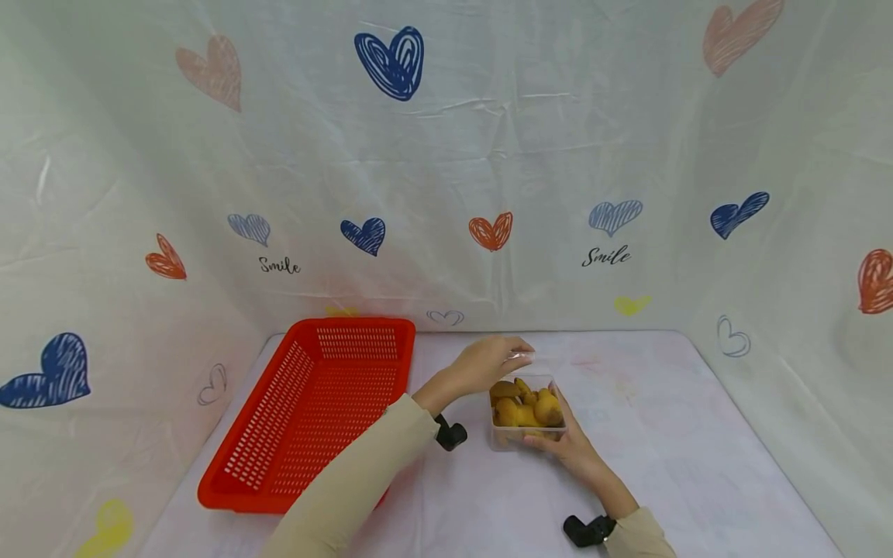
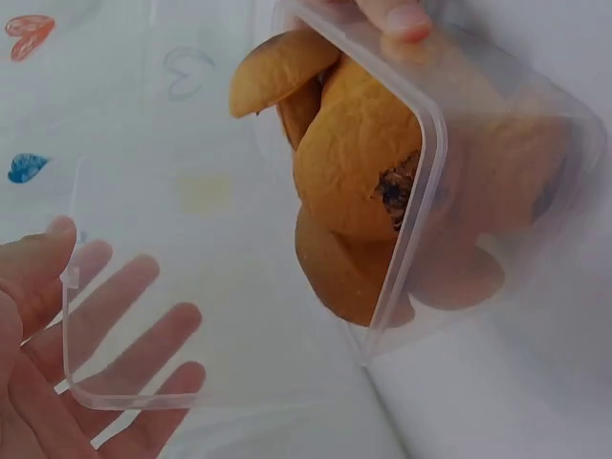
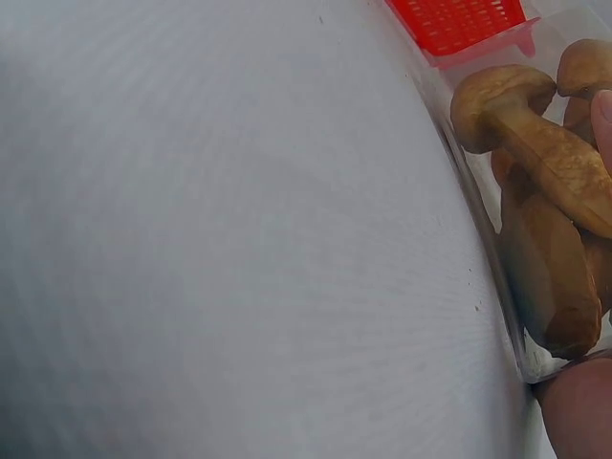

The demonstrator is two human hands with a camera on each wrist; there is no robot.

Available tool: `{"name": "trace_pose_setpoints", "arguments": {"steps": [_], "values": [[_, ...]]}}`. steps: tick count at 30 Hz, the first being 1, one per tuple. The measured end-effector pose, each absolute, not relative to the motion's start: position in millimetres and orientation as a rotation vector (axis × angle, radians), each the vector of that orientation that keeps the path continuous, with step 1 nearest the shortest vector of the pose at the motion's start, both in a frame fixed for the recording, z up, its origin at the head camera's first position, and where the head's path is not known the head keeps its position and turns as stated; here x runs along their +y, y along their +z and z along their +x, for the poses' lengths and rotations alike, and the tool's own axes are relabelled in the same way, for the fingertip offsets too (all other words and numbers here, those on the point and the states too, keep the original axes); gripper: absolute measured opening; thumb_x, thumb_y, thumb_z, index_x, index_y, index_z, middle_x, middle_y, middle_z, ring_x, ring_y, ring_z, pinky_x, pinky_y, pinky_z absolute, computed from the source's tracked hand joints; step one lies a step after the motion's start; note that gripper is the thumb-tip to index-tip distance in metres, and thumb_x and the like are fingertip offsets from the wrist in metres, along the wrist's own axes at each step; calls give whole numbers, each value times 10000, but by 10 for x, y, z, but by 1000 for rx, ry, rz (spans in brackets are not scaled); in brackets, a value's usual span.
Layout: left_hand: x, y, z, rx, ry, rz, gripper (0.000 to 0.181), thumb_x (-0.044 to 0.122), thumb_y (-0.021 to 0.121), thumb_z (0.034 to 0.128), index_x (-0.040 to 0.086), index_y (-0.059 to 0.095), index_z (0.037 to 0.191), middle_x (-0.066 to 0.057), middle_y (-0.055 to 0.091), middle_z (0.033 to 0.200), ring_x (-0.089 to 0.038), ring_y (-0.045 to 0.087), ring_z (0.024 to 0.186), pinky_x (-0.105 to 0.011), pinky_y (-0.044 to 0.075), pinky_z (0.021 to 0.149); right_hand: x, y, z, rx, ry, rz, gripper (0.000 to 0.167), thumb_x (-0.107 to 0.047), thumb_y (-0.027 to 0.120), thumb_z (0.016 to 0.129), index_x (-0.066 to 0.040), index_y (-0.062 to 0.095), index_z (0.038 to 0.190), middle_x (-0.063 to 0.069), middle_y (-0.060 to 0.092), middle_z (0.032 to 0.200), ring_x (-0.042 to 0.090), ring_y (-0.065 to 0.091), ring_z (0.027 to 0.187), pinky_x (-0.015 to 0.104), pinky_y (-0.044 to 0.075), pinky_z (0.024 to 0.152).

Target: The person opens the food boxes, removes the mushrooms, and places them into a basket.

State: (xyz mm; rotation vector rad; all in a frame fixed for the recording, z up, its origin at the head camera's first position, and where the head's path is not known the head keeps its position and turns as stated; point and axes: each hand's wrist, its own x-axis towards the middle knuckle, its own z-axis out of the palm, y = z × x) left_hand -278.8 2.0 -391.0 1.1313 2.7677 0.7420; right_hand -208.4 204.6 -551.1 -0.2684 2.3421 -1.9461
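Observation:
A clear plastic box [image 1: 508, 439] stands on the white-covered table, filled with yellow-brown mushrooms [image 3: 550, 167]. Thick stems and rounded caps show in the right wrist view; one mushroom [image 2: 363, 143] has a dark patch. My right hand [image 1: 575, 448] grips the box from its right side, thumb at the near wall. Just above the box's far left side, my left hand [image 1: 487, 364] pinches the edge of a thin clear lid [image 2: 229, 325]. The thumb is on one face and the fingers spread behind it. That lid is off the box, whose top is uncovered.
A red plastic basket [image 1: 328, 426] with slotted walls lies left of the box, partly behind my left sleeve [image 1: 363, 480]. Black wrist cameras sit on both wrists. A white curtain [image 1: 446, 163] printed with hearts hangs behind the table and along its sides.

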Motion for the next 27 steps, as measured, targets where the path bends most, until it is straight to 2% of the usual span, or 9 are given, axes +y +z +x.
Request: {"name": "trace_pose_setpoints", "arguments": {"steps": [5, 11, 16, 21, 23, 25, 27], "values": [[-22, -3940, -2857, 2785, 940, 1023, 333, 302, 509, 1058, 134, 641, 1312, -11, 682, 1237, -168, 648, 1107, -333, 527, 923, 2044, -5514, -2087, 2341, -1954, -278, 1112, -132, 805, 853, -137, -8, 1611, 219, -11, 1644, 417, -34, 1489, 690, -28, 1122], [-60, -4005, -2951, 2765, 1235, 908, 295, 219, 533, 1051, 76, 658, 1277, -46, 685, 1220, -212, 643, 1119, -356, 516, 956, 2039, -5502, -2088, 2348, -1941, -249, 1110, -147, 809, 853, -143, 0, 1613, 206, 2, 1648, 415, -34, 1491, 694, -24, 1121], [-73, -4074, -3016, 2743, 1454, 810, 256, 172, 539, 1046, 83, 678, 1242, -83, 679, 1210, -217, 647, 1049, -352, 528, 904, 2042, -5508, -2093, 2341, -1946, -228, 1107, -144, 808, 853, -166, 5, 1615, 190, 6, 1651, 410, -36, 1491, 694, -17, 1122], [-70, -4163, -3091, 2719, 1672, 674, 238, 121, 553, 1034, 53, 700, 1208, -136, 688, 1149, -236, 664, 974, -333, 550, 807, 2037, -5508, -2094, 2327, -1955, -222, 1109, -141, 807, 854, -170, 0, 1615, 181, -3, 1653, 401, -48, 1492, 688, -25, 1124], [-59, -4192, -3124, 2752, 1700, 618, 236, 119, 566, 1028, 51, 715, 1198, -126, 700, 1139, -183, 665, 924, -274, 543, 736, 2033, -5503, -2094, 2326, -1952, -220, 1112, -145, 807, 854, -168, -4, 1614, 180, -9, 1653, 401, -52, 1494, 687, -30, 1125], [-44, -4213, -3154, 2795, 1683, 567, 246, 111, 570, 1024, 48, 717, 1211, -120, 697, 1185, -140, 623, 757, -229, 493, 602, 2031, -5499, -2095, 2326, -1952, -216, 1116, -144, 810, 850, -163, -4, 1614, 180, -11, 1653, 400, -55, 1494, 684, -35, 1125], [-25, -4224, -3185, 2845, 1636, 520, 256, 97, 577, 1018, 58, 711, 1233, -114, 689, 1219, -125, 521, 594, -208, 413, 495, 2028, -5495, -2098, 2325, -1954, -213, 1118, -144, 811, 849, -164, -5, 1614, 180, -15, 1653, 399, -57, 1494, 682, -37, 1126]]}}
